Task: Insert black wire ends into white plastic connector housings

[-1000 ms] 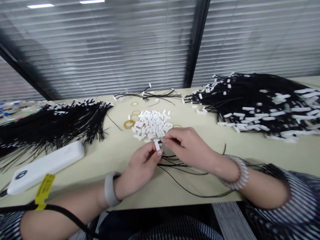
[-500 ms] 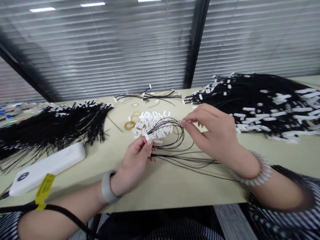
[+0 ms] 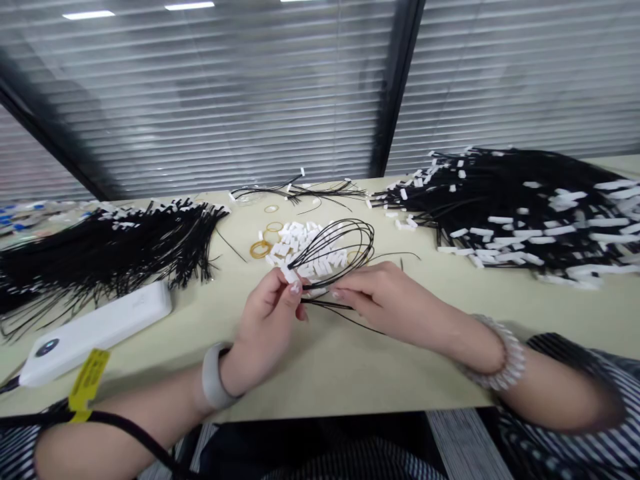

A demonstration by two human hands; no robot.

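My left hand (image 3: 273, 320) is closed around a white connector (image 3: 289, 273) from which thin black wires (image 3: 345, 230) run. The wires bend up into a loop and come back down between my hands. With thumb and fingers pinched, my right hand (image 3: 387, 298) grips the wire bundle to the right of my left hand. A few loose wire ends stick out past my right hand, above and below it. Behind the loop lies a pile of small white connectors (image 3: 295, 237), partly hidden by the wires.
Yellow rubber bands (image 3: 260, 249) lie left of the pile. Black wire bundles (image 3: 150, 247) cover the table's left, with a white power bank (image 3: 100, 330) before them. A larger wire heap (image 3: 500, 193) with white ends fills the right. Loose wires (image 3: 325, 191) lie along the back.
My right hand has come down and left, closing on the wires near my left hand. The loop stands higher and the wires are gathered tighter. My left hand stays almost still.
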